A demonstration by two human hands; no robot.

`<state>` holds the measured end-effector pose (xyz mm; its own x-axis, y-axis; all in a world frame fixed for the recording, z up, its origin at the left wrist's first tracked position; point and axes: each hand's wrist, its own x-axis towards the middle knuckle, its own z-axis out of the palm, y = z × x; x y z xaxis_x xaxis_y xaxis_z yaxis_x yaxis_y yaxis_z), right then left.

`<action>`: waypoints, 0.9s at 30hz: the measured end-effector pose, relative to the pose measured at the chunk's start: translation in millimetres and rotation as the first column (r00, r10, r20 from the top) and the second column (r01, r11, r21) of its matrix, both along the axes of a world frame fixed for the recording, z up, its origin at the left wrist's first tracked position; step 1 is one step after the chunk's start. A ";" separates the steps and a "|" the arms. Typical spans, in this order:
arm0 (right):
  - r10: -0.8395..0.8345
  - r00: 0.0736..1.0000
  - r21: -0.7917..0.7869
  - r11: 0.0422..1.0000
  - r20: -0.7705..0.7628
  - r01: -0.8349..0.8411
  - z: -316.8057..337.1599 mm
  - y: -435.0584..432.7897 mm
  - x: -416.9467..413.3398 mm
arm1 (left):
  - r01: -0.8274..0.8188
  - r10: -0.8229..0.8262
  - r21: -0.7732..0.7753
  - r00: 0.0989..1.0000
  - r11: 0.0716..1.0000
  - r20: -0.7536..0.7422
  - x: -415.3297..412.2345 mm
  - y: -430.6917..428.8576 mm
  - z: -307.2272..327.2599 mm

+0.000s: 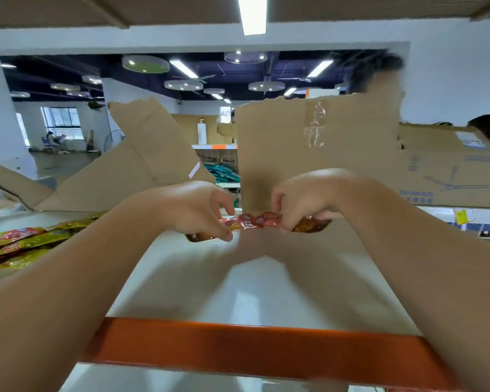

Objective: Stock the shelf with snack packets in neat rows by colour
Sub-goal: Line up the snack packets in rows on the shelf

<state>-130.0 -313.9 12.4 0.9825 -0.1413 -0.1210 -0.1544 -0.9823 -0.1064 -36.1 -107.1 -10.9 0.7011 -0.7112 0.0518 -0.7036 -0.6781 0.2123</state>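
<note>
Both my hands reach over the white shelf point(252, 292) and hold red snack packets point(252, 221) between them, just above the shelf's far part. My left hand point(201, 207) pinches the left end with curled fingers. My right hand point(309, 196) pinches the right end, where a brownish packet end point(311, 225) sticks out. A row of red and yellow-green packets point(26, 241) lies on the shelf at the far left.
An orange rail point(252, 349) runs along the shelf's front edge. Upright cardboard sheets point(317, 154) stand behind the shelf, one leaning at the left point(142, 165). A printed carton point(450, 171) is at the right. People's heads show behind the cardboard.
</note>
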 end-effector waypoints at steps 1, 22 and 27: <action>-0.012 0.996 -0.011 1.000 0.087 0.013 1.0 -8.6 -16.3 | 0.008 -0.008 -0.055 1.000 0.998 0.008 -9.6 -7.8 0.9; -0.575 0.524 0.517 0.812 0.628 0.271 -89.5 -292.9 -452.1 | 0.274 -0.335 -0.490 0.941 0.828 -0.040 -350.5 -352.0 -46.7; -0.592 0.526 0.517 0.801 0.611 0.302 -132.6 -323.7 -474.5 | 0.220 -0.308 -0.556 0.949 0.802 -0.069 -372.5 -386.7 -94.9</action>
<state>-604.4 -637.7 -120.3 0.5705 -0.6842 0.4543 -0.2931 -0.6863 -0.6656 -408.5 -493.9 -105.8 0.5208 -0.7596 0.3897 -0.7685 -0.2183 0.6015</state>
